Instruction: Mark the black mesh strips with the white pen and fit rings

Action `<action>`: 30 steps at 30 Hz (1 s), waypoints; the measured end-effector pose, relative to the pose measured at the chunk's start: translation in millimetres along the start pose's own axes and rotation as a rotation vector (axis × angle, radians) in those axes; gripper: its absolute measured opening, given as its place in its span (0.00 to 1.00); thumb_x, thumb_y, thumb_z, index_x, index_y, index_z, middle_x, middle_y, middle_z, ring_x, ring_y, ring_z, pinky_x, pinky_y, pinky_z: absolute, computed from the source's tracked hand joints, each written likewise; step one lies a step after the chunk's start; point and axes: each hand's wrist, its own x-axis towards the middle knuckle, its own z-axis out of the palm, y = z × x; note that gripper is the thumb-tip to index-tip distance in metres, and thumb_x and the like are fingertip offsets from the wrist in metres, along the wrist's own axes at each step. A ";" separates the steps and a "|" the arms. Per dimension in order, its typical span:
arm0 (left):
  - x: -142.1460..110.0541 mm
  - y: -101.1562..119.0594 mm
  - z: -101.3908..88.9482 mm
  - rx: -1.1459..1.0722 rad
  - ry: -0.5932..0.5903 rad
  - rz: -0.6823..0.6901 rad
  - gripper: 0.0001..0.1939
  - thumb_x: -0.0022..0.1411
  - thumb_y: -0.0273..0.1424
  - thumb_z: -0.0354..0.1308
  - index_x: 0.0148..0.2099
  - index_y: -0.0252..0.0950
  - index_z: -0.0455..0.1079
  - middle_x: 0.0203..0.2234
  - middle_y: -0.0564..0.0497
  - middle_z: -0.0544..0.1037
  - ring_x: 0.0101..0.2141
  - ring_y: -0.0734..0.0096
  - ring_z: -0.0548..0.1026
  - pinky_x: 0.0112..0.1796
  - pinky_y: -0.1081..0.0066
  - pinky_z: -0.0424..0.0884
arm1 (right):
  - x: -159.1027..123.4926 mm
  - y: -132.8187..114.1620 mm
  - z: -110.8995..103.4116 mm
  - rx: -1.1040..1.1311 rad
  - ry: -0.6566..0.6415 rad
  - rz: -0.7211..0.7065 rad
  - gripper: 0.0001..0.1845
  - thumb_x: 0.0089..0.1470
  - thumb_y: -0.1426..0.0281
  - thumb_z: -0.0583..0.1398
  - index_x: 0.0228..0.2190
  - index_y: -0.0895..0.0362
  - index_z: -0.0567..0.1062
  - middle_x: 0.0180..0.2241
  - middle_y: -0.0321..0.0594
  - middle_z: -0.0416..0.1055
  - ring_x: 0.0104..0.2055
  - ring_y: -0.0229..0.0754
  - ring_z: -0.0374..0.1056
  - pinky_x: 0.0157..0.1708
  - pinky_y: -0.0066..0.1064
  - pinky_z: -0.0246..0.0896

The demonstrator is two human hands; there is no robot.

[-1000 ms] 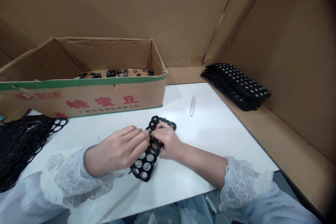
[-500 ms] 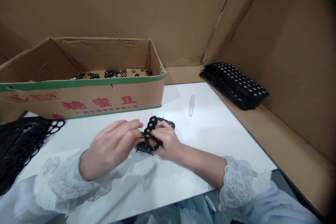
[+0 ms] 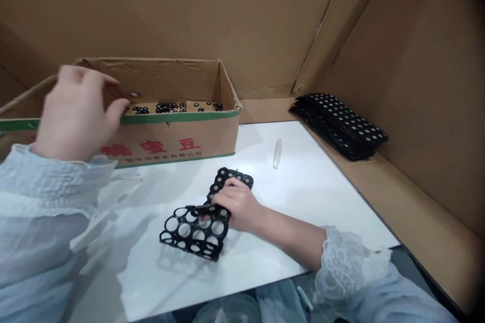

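My left hand is raised in front of the cardboard box, thumb and fingers apart, with nothing seen in it. Just right of its fingers, a small blurred dark-and-light piece shows against the inside of the box. My right hand is closed on a black sheet full of round holes. The sheet's near part spreads open toward me and bends up off the table. Beyond my fingers, a part with light dots lies on the table; whether the two are one piece I cannot tell.
Small black rings lie scattered inside the box. A short clear plastic tube-like piece rests on the white table. At the back right, a stack of black dotted sheets sits against the cardboard wall.
My left hand has left the black sheet and moved up and left to the box. The sheet's near part has unfolded toward me, while my right hand keeps its hold in nearly the same place.
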 end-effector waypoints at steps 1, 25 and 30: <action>0.4 8.3 0.2 0.042 0.075 -0.011 0.18 0.59 0.37 0.48 0.49 0.33 0.62 0.45 0.46 0.63 0.48 0.55 0.65 0.47 0.54 0.64 | -0.1 0.5 -0.1 0.005 -0.016 0.000 0.06 0.48 0.68 0.54 0.23 0.58 0.63 0.19 0.35 0.66 0.22 0.34 0.61 0.32 0.30 0.52; -116.2 105.3 49.6 -0.351 0.068 0.903 0.06 0.58 0.27 0.46 0.29 0.33 0.61 0.20 0.50 0.64 0.22 0.70 0.63 0.23 0.69 0.61 | -1.5 -1.9 -0.1 0.065 0.122 0.106 0.06 0.41 0.77 0.48 0.18 0.55 0.56 0.14 0.31 0.58 0.17 0.33 0.52 0.31 0.29 0.55; -110.9 103.7 50.4 -0.247 -0.064 1.033 0.06 0.57 0.26 0.49 0.28 0.34 0.59 0.20 0.53 0.64 0.21 0.72 0.62 0.22 0.69 0.61 | -4.8 3.1 5.9 0.058 0.086 0.078 0.06 0.40 0.77 0.49 0.19 0.56 0.57 0.15 0.31 0.60 0.18 0.33 0.54 0.32 0.30 0.56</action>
